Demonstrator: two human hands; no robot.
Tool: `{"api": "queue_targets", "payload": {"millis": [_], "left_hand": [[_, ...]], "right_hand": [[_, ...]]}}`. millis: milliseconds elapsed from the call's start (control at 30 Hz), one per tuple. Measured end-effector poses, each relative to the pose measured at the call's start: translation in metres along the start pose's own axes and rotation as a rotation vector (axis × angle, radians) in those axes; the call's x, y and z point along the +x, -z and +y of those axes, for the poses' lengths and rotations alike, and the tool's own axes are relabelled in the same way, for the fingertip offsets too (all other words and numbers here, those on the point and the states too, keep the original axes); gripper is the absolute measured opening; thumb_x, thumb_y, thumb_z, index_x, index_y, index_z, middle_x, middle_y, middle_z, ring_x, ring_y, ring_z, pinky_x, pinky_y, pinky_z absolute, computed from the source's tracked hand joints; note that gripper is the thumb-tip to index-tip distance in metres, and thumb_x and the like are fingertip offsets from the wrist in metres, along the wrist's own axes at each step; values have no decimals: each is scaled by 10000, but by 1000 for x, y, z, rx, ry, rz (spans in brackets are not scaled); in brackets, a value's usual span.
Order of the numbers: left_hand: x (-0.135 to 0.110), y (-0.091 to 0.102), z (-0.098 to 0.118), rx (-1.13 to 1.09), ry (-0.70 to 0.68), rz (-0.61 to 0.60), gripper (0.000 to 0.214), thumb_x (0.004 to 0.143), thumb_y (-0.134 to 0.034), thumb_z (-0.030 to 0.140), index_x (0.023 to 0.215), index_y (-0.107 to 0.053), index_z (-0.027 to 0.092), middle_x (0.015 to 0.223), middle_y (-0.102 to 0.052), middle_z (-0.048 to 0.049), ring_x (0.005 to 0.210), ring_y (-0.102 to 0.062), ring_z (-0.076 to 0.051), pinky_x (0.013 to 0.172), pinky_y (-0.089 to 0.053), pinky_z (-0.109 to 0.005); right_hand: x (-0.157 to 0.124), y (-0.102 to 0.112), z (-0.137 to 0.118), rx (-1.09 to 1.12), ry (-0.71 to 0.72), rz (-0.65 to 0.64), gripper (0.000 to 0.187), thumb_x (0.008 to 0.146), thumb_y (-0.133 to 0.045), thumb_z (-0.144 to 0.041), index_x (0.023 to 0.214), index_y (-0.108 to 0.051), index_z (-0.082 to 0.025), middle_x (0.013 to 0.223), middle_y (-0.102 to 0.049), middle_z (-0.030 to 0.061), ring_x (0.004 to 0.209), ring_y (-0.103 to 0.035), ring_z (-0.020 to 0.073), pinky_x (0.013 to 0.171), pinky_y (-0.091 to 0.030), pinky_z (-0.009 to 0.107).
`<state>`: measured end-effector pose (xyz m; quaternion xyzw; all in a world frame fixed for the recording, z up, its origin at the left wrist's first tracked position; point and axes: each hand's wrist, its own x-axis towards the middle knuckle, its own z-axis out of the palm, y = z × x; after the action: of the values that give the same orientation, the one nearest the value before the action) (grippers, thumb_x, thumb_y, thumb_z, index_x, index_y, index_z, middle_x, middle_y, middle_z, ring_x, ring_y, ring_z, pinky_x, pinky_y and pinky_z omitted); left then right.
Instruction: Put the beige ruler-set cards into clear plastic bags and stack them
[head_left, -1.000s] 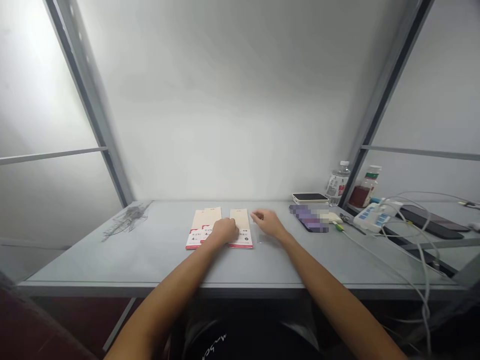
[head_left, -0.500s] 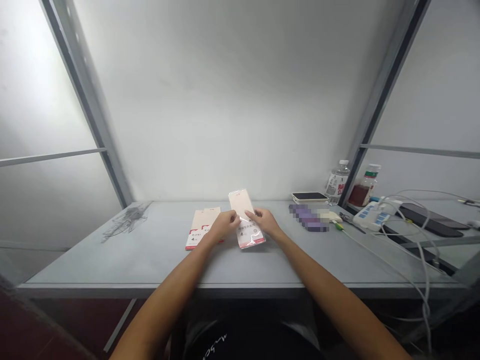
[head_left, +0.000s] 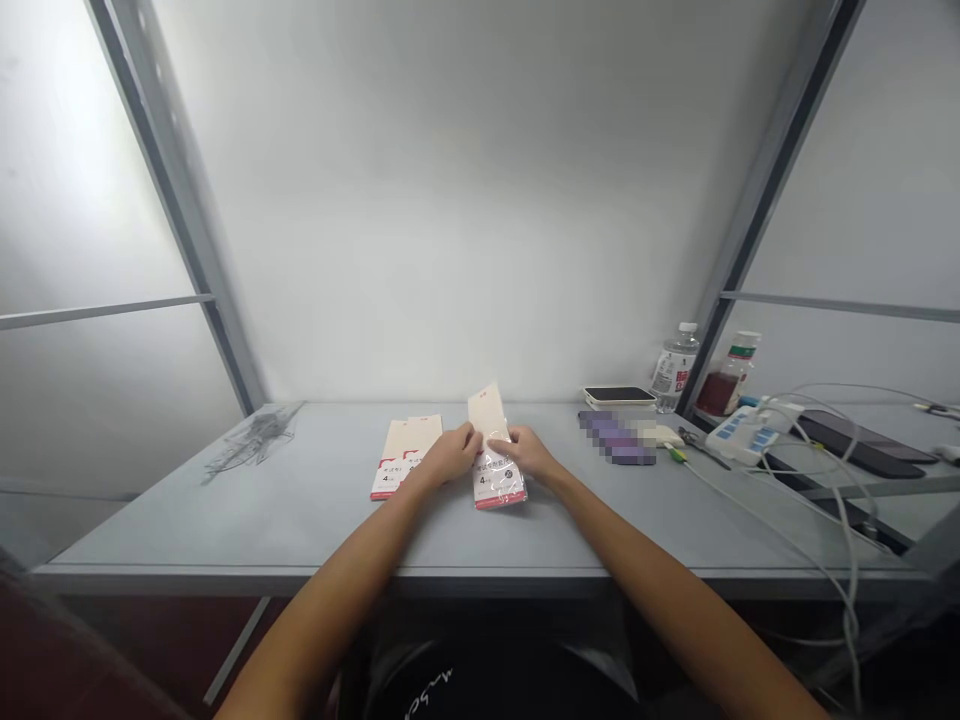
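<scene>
Both my hands hold one long cream packet with a red bottom edge point(head_left: 495, 470), lifted off the grey table point(head_left: 300, 520) and tilted. My left hand point(head_left: 448, 456) pinches its left edge, and my right hand point(head_left: 525, 452) grips its right edge. The packet's clear wrapper glints between my fingers. Two more packets of the same kind point(head_left: 401, 455) lie flat and overlapping on the table, just left of my left hand.
A blurred purple object point(head_left: 619, 438) and a dark phone on a white box point(head_left: 619, 396) lie to the right. Behind them stand two bottles point(head_left: 675, 365). A power strip point(head_left: 742, 430) with white cables fills the far right. Crumpled clear plastic point(head_left: 251, 440) rests at the far left.
A second ago the packet lay flat on the table under my left hand. Both hands have since picked it up, and it now sits lower and more upright than half a second ago.
</scene>
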<state>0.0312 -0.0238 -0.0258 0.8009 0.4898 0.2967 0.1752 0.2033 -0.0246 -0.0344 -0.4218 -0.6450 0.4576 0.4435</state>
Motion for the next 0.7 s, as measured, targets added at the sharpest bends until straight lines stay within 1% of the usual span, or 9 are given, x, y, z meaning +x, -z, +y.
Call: {"api": "queue_targets", "payload": {"millis": [167, 400, 533, 700], "left_hand": [[0, 3, 0, 15, -10, -34, 324, 850, -295, 432, 709, -480, 206, 643, -566, -15, 536, -477, -144, 509, -318, -258], [0, 5, 1, 50, -28, -60, 239, 818, -367, 342, 735, -540, 199, 689, -600, -38, 557, -490, -151, 517, -317, -267], [0, 6, 1, 52, -21, -88, 244, 805, -380, 334, 762, -570, 187, 699, -608, -36, 574, -505, -147, 539, -340, -263], [-2, 7, 3, 54, -1, -114, 278, 812, -365, 348, 766, -580, 177, 695, -607, -34, 551, -493, -134, 519, -337, -254]], "right_hand": [[-1, 0, -2, 13, -14, 13, 148, 648, -608, -284, 637, -585, -138, 618, -631, 41, 567, -590, 179, 496, -435, 267], [-2, 0, -4, 18, -29, 39, 131, 649, -597, -258, 637, -598, -128, 637, -649, 64, 577, -596, 191, 500, -435, 268], [-2, 1, -1, 11, -46, 26, 140, 645, -605, -259, 650, -607, -119, 643, -654, 66, 578, -606, 191, 500, -444, 266], [-3, 1, -3, 5, -60, 16, 138, 650, -608, -254, 659, -611, -116, 650, -660, 70, 590, -617, 193, 498, -447, 257]]}}
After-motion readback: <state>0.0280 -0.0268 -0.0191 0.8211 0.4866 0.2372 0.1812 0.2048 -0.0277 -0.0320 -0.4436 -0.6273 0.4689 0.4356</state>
